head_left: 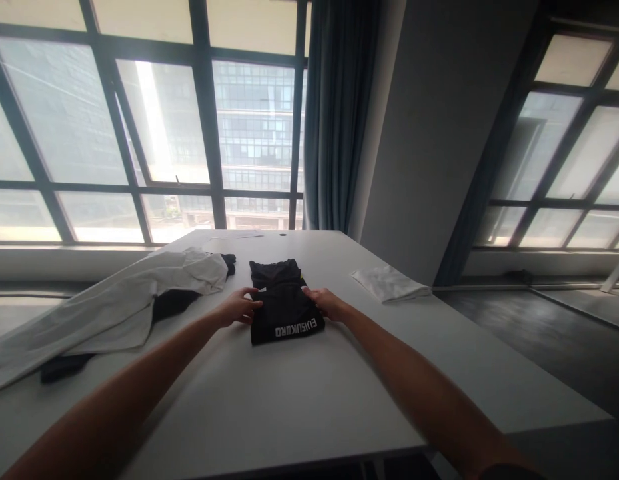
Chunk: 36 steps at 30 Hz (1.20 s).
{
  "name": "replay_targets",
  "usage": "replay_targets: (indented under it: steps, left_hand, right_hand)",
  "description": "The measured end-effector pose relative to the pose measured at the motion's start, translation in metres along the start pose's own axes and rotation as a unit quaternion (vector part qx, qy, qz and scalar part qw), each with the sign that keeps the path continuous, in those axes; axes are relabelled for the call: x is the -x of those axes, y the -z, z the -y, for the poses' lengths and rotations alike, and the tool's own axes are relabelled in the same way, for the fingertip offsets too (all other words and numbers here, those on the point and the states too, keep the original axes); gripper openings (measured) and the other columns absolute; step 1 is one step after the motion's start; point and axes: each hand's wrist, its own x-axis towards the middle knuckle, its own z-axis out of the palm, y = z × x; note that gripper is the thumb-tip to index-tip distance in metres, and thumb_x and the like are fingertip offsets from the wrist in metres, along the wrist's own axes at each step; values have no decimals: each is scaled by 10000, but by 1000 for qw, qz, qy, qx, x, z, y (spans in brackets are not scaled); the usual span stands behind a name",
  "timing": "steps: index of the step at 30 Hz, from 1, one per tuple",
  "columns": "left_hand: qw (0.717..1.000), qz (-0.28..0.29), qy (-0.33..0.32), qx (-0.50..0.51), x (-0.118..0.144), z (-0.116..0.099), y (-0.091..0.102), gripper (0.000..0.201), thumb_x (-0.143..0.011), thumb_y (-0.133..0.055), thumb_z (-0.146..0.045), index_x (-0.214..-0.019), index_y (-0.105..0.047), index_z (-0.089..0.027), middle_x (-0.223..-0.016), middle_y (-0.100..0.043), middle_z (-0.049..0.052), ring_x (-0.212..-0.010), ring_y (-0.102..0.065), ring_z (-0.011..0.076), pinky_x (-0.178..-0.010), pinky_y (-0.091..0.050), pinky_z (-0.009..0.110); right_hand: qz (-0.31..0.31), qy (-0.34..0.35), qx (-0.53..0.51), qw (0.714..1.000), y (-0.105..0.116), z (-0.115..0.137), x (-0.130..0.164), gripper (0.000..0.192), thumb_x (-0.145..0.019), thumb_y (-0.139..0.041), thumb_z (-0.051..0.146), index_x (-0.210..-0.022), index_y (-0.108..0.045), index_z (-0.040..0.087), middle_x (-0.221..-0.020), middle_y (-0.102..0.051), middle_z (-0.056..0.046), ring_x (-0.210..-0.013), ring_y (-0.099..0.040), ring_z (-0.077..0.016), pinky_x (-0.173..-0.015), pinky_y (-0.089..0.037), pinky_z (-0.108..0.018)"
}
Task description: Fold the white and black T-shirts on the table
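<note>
A folded black garment [286,310] lies on the white table [269,393] in front of me. White capital letters run along its near edge, and its far part [274,272] is bunched in soft creases. My left hand [238,307] grips the left edge of the cloth, fingers bent against it. On the opposite side, my right hand [325,303] pinches the right edge, thumb on top. The fingertips under the cloth are hidden. A small yellow spot shows near the right hand.
At the left, a white garment [124,300] is spread over dark cloth [174,303] and reaches the table's side. A folded white cloth [389,283] lies near the right edge. Behind the table are windows [254,127], a blue curtain [334,120] and a pillar [414,147].
</note>
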Motion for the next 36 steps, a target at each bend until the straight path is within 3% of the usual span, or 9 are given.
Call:
replay_targets:
  steps: [4,7,12,16,19,24,28,32,36]
  left_hand:
    - [998,-36,-54,9,-9,4,2,415,-665,-867,-236,-1019,-678,-130,-706,-621,-5,-639,-650,151,-584,-566,280]
    - [992,-71,-97,29,-9,10,6,409,-612,-892,-269,-938,-706,-108,-680,-625,-3,-626,-636,147,-619,-570,302]
    - [981,-125,-109,-105,-8,17,2,298,-692,-818,-301,-919,-745,-122,-727,-695,37,-579,-619,155,-634,-536,310]
    - [903,-168,-200,-342,3,12,-16,204,-814,-681,-255,-984,-768,-183,-978,-710,85,-838,-677,232,-822,-526,343]
    - [830,-169,-272,-457,20,4,-33,289,-893,-575,-301,-1117,-743,-225,-1203,-661,108,-1129,-601,294,-991,-467,401]
    - [775,-76,-331,-533,33,4,-53,419,-908,-548,-444,-1264,-677,-263,-1529,-475,70,-1406,-392,320,-1208,-197,495]
    - [808,13,-241,-537,24,19,-53,686,-944,-380,-609,-1495,-454,-208,-1613,-325,98,-1500,-243,325,-1207,-167,498]
    - [838,6,-161,-521,11,27,-41,924,-858,-354,-783,-1567,-299,-194,-1641,-200,129,-1520,-154,352,-1189,-159,537]
    - [848,-2,-136,-513,-1,26,-27,885,-893,-275,-758,-1562,-304,-179,-1644,-156,140,-1529,-127,322,-1192,-93,575]
  right_hand:
    - [-64,57,7,996,0,-3,-9,213,-725,-796,191,-854,-635,139,-726,-685,-11,-632,-631,-120,-595,-508,-218]
    - [-107,124,99,982,6,1,-5,164,-708,-758,158,-821,-639,151,-723,-686,-15,-662,-636,-134,-649,-509,-239]
    - [-172,182,381,890,9,7,9,114,-706,-680,143,-818,-691,166,-853,-724,-68,-836,-659,-195,-769,-482,-263]
    - [-161,139,488,846,3,7,16,248,-794,-638,227,-1028,-691,168,-990,-725,-122,-920,-667,-265,-785,-481,-324]
    - [-179,180,512,821,-3,10,22,290,-890,-567,293,-1140,-654,175,-1122,-697,-139,-1013,-649,-273,-851,-477,-349]
    - [-99,279,522,800,-18,8,26,375,-945,-519,329,-1269,-623,172,-1336,-614,-126,-1240,-550,-254,-1055,-393,-358]
    - [-8,247,534,809,-23,-5,17,515,-984,-449,421,-1439,-514,191,-1537,-446,-105,-1427,-380,-252,-1183,-257,-416]
    - [31,171,540,823,-18,-14,4,645,-1000,-347,543,-1552,-348,209,-1637,-241,-81,-1516,-188,-248,-1225,-132,-474]
    - [16,126,553,823,-15,-12,-3,715,-994,-285,606,-1581,-259,200,-1655,-154,-72,-1533,-110,-232,-1224,-78,-507]
